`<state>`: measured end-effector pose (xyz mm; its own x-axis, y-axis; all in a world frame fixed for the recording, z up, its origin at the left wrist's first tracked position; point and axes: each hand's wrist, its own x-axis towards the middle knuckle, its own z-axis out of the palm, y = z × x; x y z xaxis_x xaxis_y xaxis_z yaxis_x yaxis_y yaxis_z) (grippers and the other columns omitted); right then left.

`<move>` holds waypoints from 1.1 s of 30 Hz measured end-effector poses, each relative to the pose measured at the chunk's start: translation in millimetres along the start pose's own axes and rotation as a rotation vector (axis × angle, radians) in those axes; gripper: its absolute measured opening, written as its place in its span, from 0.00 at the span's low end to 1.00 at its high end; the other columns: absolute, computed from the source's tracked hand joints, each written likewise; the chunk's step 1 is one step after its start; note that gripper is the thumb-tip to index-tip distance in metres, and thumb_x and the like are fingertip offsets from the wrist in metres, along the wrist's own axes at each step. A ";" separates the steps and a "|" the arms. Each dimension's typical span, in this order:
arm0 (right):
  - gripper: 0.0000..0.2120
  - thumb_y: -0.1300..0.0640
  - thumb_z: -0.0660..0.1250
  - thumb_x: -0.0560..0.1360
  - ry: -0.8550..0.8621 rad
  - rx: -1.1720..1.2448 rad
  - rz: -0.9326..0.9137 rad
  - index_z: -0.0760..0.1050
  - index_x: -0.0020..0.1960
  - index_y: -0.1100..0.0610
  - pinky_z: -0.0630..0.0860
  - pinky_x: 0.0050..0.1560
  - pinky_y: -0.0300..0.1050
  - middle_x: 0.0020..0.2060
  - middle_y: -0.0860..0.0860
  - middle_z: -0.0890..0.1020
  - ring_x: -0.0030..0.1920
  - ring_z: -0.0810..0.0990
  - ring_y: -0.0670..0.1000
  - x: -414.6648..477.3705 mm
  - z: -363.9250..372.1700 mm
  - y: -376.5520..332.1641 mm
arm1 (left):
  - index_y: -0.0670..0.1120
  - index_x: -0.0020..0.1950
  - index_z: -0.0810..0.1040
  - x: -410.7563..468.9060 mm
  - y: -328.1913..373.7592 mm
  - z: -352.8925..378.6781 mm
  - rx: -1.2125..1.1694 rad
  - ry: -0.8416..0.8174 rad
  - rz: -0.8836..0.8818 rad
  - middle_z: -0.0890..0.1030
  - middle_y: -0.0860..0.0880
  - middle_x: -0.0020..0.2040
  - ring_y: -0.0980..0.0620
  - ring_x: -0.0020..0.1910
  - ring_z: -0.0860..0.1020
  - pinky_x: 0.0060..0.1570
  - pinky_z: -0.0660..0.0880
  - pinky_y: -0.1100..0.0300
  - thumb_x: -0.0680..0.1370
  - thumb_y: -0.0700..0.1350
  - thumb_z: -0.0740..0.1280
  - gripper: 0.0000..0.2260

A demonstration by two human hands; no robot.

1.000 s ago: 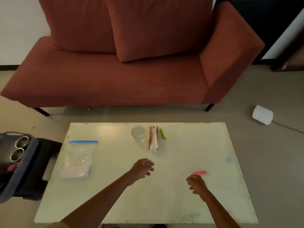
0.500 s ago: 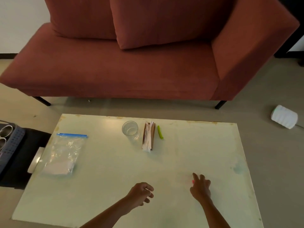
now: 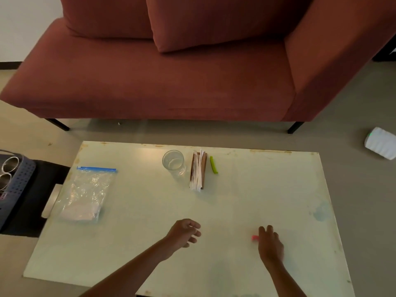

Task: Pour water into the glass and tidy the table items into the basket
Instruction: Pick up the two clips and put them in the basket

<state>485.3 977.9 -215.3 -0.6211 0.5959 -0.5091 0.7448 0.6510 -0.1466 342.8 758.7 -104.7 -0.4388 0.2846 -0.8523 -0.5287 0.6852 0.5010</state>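
Note:
An empty clear glass (image 3: 173,162) stands at the far middle of the pale table (image 3: 257,200). Right of it lie a brown holder with white paper strips (image 3: 198,171) and a small green clip (image 3: 213,164). A zip bag with a blue seal (image 3: 86,192) lies at the left. A pink clip (image 3: 254,237) lies near the front right, mostly covered by my right hand (image 3: 270,243), whose fingers rest on it. My left hand (image 3: 184,232) hovers above the table with loosely curled fingers and holds nothing. A grey perforated basket (image 3: 16,181) with metal cups sits off the table's left edge.
A rust-red sofa (image 3: 171,82) stands behind the table. A white round device (image 3: 381,145) lies on the floor at the right. A black surface (image 3: 32,211) under the basket adjoins the table's left side.
My right hand has come down over the pink clip, which lay just beyond it a second ago. The view has tilted and shifted, and my left hand has drawn back slightly.

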 end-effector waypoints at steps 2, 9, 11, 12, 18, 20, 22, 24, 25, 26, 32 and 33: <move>0.09 0.51 0.58 0.79 -0.056 0.048 -0.009 0.73 0.50 0.54 0.73 0.44 0.46 0.49 0.51 0.75 0.52 0.78 0.55 -1.1 4.9 -8.3 | 0.48 0.48 0.75 -0.6 2.2 -0.2 -0.007 -0.003 0.001 0.81 0.52 0.42 0.56 0.35 0.77 0.32 0.69 0.67 0.77 0.37 0.58 0.09; 0.07 0.65 0.66 0.73 -0.402 1.015 0.171 0.77 0.37 0.60 0.76 0.31 0.43 0.30 0.57 0.79 0.27 0.75 0.51 -22.1 -8.1 -66.5 | 0.47 0.48 0.76 -8.7 3.7 7.1 -0.003 -0.014 0.002 0.80 0.51 0.42 0.56 0.35 0.76 0.34 0.70 0.66 0.77 0.37 0.58 0.09; 0.03 0.66 0.67 0.73 -0.431 1.196 0.163 0.79 0.41 0.63 0.76 0.31 0.41 0.31 0.56 0.80 0.27 0.76 0.50 -34.7 -19.1 -82.0 | 0.47 0.50 0.76 -10.4 4.3 8.5 -0.027 -0.016 0.016 0.80 0.51 0.44 0.56 0.37 0.76 0.36 0.71 0.66 0.78 0.38 0.59 0.08; 0.03 0.65 0.68 0.73 -0.441 1.263 0.150 0.80 0.42 0.63 0.76 0.32 0.42 0.31 0.56 0.80 0.28 0.77 0.50 -40.9 -23.8 -89.2 | 0.47 0.51 0.76 -11.4 5.7 9.1 -0.047 -0.019 0.024 0.80 0.50 0.46 0.55 0.39 0.77 0.37 0.72 0.65 0.79 0.40 0.59 0.07; 0.04 0.65 0.68 0.72 -0.464 1.408 0.025 0.81 0.41 0.65 0.79 0.35 0.45 0.33 0.60 0.83 0.31 0.81 0.53 -65.9 -41.8 -118.8 | 0.46 0.47 0.78 -10.9 13.3 10.7 -0.229 -0.147 0.024 0.81 0.48 0.44 0.48 0.47 0.81 0.52 0.79 0.55 0.77 0.55 0.63 0.13; 0.03 0.67 0.68 0.72 -0.457 1.394 -0.009 0.81 0.42 0.65 0.81 0.37 0.46 0.35 0.62 0.83 0.33 0.83 0.55 -67.2 -46.9 -126.9 | 0.43 0.45 0.78 -7.6 15.6 10.2 -0.258 -0.095 0.045 0.79 0.44 0.42 0.46 0.44 0.81 0.52 0.80 0.50 0.76 0.52 0.66 0.12; 0.05 0.70 0.68 0.71 -0.510 1.420 -0.062 0.82 0.44 0.66 0.82 0.41 0.47 0.37 0.62 0.84 0.37 0.84 0.58 -62.2 -52.6 -132.9 | 0.42 0.47 0.79 -2.7 20.2 6.6 -0.252 0.009 0.072 0.78 0.43 0.40 0.47 0.40 0.79 0.51 0.80 0.48 0.76 0.46 0.68 0.08; 0.09 0.71 0.68 0.70 -0.599 1.476 -0.133 0.81 0.49 0.68 0.81 0.47 0.51 0.41 0.64 0.84 0.42 0.84 0.60 -52.7 -59.7 -137.7 | 0.43 0.48 0.79 0.3 28.3 -0.7 -0.207 0.086 0.103 0.78 0.44 0.39 0.50 0.37 0.79 0.45 0.82 0.54 0.76 0.44 0.68 0.05; 0.10 0.72 0.68 0.70 -0.616 1.491 -0.139 0.80 0.51 0.68 0.81 0.49 0.51 0.42 0.64 0.84 0.43 0.84 0.60 -46.9 -63.0 -139.8 | 0.43 0.48 0.79 1.5 32.1 -5.1 -0.208 0.105 0.120 0.79 0.45 0.38 0.52 0.36 0.79 0.41 0.81 0.57 0.77 0.44 0.67 0.05; 0.11 0.71 0.67 0.70 -0.604 1.486 -0.113 0.79 0.52 0.67 0.82 0.48 0.50 0.43 0.63 0.84 0.42 0.84 0.59 -39.5 -65.1 -142.6 | 0.43 0.48 0.78 2.7 35.5 -10.4 -0.229 0.115 0.129 0.79 0.46 0.38 0.54 0.33 0.80 0.37 0.80 0.61 0.77 0.44 0.65 0.05; 0.15 0.64 0.69 0.71 -0.213 0.884 -0.055 0.77 0.58 0.63 0.71 0.61 0.47 0.57 0.58 0.78 0.58 0.76 0.56 34.5 -54.3 -152.0 | 0.42 0.53 0.75 7.2 47.6 -27.1 -0.312 0.113 0.111 0.81 0.47 0.44 0.58 0.31 0.82 0.35 0.77 0.65 0.79 0.43 0.61 0.06; 0.18 0.63 0.68 0.72 -0.182 0.717 -0.114 0.75 0.61 0.62 0.66 0.66 0.47 0.63 0.58 0.74 0.64 0.72 0.57 49.4 -52.5 -154.5 | 0.42 0.53 0.75 8.3 48.4 -29.6 -0.328 0.111 0.113 0.82 0.46 0.45 0.58 0.32 0.82 0.36 0.77 0.65 0.79 0.43 0.61 0.06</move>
<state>326.6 931.4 -173.3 -0.7003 0.4150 -0.5808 0.6931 0.2010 -0.6922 292.1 774.4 -83.1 -0.5745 0.2597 -0.7762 -0.6691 0.3972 0.6281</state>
